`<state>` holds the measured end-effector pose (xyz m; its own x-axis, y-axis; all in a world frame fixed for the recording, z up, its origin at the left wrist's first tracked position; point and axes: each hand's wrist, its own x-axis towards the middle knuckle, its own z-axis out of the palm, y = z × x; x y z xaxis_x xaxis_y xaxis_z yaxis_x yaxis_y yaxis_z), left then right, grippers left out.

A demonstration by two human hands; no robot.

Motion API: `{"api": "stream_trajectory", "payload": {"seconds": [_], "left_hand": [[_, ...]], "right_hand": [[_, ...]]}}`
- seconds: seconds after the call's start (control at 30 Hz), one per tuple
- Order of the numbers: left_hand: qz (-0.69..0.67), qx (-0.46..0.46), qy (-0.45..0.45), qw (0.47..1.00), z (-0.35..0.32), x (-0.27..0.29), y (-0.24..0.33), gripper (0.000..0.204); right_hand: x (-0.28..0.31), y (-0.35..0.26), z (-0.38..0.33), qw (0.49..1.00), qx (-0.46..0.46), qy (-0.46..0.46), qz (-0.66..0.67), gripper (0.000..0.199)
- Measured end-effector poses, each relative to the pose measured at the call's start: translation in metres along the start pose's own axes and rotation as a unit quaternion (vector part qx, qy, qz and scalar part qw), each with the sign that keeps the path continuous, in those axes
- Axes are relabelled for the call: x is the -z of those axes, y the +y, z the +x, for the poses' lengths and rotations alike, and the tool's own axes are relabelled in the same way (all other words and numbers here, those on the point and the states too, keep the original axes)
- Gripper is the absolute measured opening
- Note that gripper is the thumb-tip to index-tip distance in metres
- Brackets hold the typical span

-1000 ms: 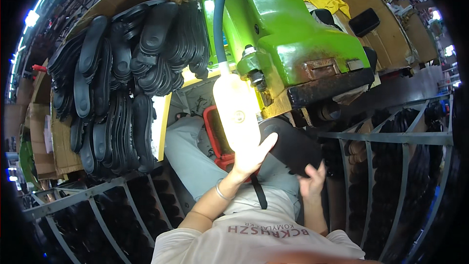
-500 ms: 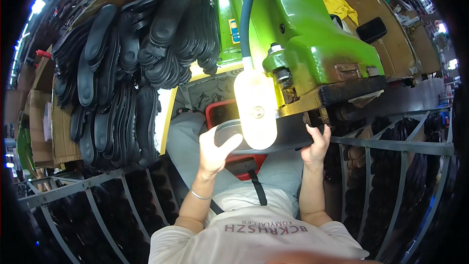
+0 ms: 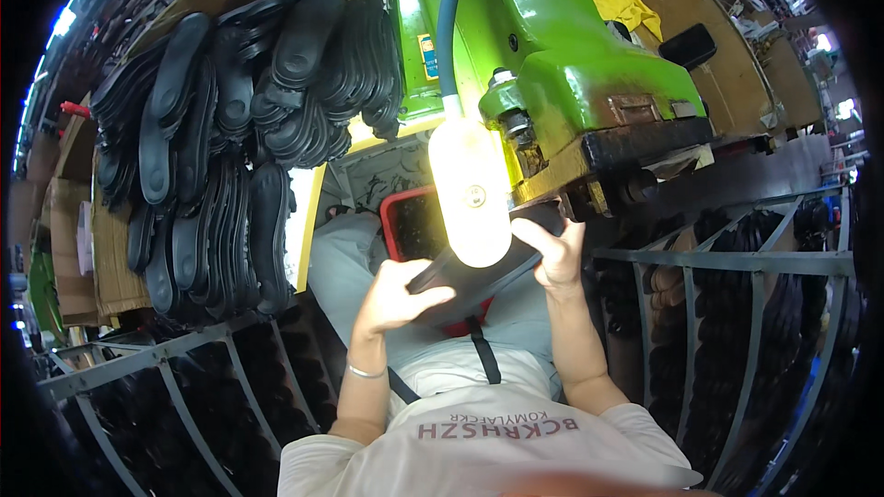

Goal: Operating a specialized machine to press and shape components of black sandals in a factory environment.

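A black shoe sole [image 3: 502, 262] spans the gap between my two hands, above my lap. One end sits in the grip of my left hand [image 3: 396, 296], thumb on top. My right hand [image 3: 555, 258] grips the other end close under the working head of the green machine [image 3: 589, 101]. A glowing lamp [image 3: 471, 195] on a blue-grey flexible neck hides part of the sole. Whether the sole touches the machine I cannot tell.
Stacked black soles [image 3: 198, 212] fill a cardboard box at the left. Beneath my knees stands a red container [image 3: 394, 237]. Metal racks [image 3: 727, 262] holding dark soles flank me on both sides. A yellow cloth [image 3: 624, 7] lies in a carton behind the machine.
The sole has tilted, its right end up and its left end lower. My right hand has shifted left and its thumb now lies over the sole. The view has moved slightly.
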<state>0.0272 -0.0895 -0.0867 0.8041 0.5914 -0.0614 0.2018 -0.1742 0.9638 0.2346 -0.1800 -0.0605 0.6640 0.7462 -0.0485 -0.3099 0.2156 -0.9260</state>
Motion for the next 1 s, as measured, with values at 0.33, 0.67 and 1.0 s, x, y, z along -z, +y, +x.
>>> {"api": "stream_trajectory", "payload": {"seconds": [0.33, 0.67, 1.0], "left_hand": [[0.263, -0.230, 0.041, 0.936, 0.066, 0.004, 0.012, 0.028], [-0.082, 0.014, 0.145, 0.986, -0.010, -0.008, 0.001, 0.018], [0.019, -0.001, 0.052, 0.998, 0.039, -0.033, 0.041, 0.017]], "right_hand": [[0.038, -0.004, -0.007, 0.986, 0.082, 0.134, 0.064, 0.027], [0.002, 0.009, -0.003, 0.999, 0.028, 0.016, 0.016, 0.027], [0.013, 0.008, 0.001, 0.998, 0.052, 0.027, 0.005, 0.019]]}}
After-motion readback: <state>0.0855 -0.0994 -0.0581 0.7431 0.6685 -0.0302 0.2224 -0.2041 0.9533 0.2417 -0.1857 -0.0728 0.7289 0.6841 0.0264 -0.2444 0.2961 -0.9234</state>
